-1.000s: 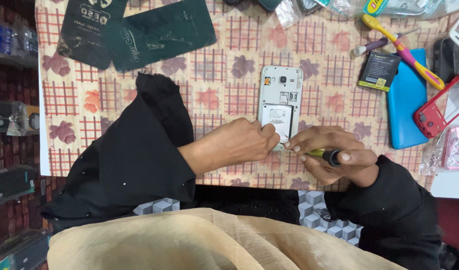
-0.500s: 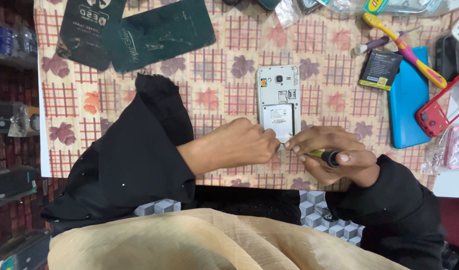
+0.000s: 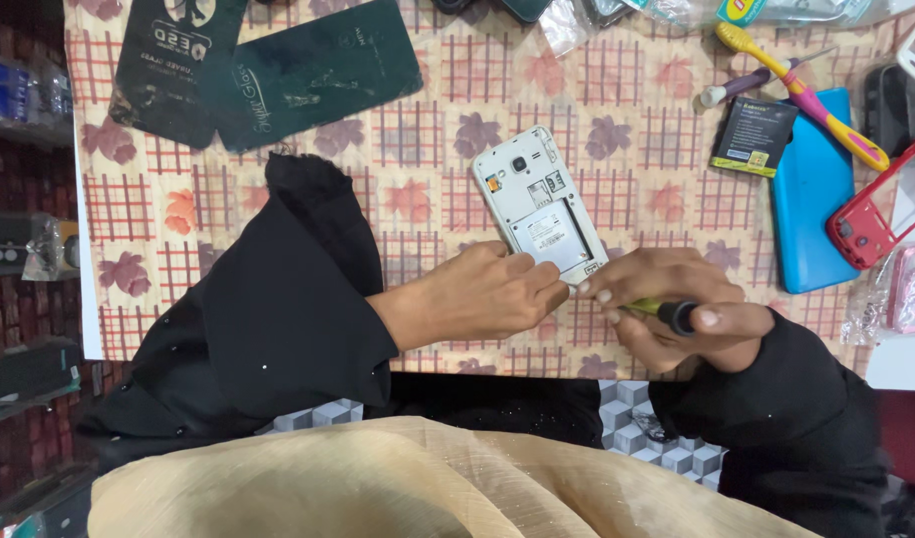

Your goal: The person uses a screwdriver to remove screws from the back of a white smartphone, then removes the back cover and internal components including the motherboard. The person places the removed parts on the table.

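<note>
Hardly shifted since the earlier frame: both hands still meeting at the near end of the white phone [image 3: 539,204], the phone itself in the same spot, turned a touch on the checked, leaf-printed tablecloth [image 3: 418,199].

Left hand [image 3: 482,294] reaching in from a wide black sleeve [image 3: 268,299], fingers [image 3: 537,284] drawn together and pressed on the phone's near corner, steadying it. Right hand [image 3: 677,309] closed around a small screwdriver [image 3: 662,311] with a yellow-green shaft and black cap, thumb over the cap end, tip aimed at the same near corner; whether the tip touches the phone, hidden by the fingertips.

Phone lying back-up and coverless around the middle of the table, empty battery bay and camera lens showing, tilted with its top end pointing toward the far edge.

Toward the far left corner, two dark green mats [image 3: 268,60] overlapping. Toward the right edge, well apart from the hands, a blue phone cover [image 3: 811,199] with a black battery [image 3: 755,136] resting partly on its far left corner and a yellow and pink toothbrush [image 3: 801,92] lying slantwise across its far end. Just beside the cover, at the right edge, a red phone frame [image 3: 871,224]. Along the near edge, pale gold cloth [image 3: 378,488] over the lap.
</note>
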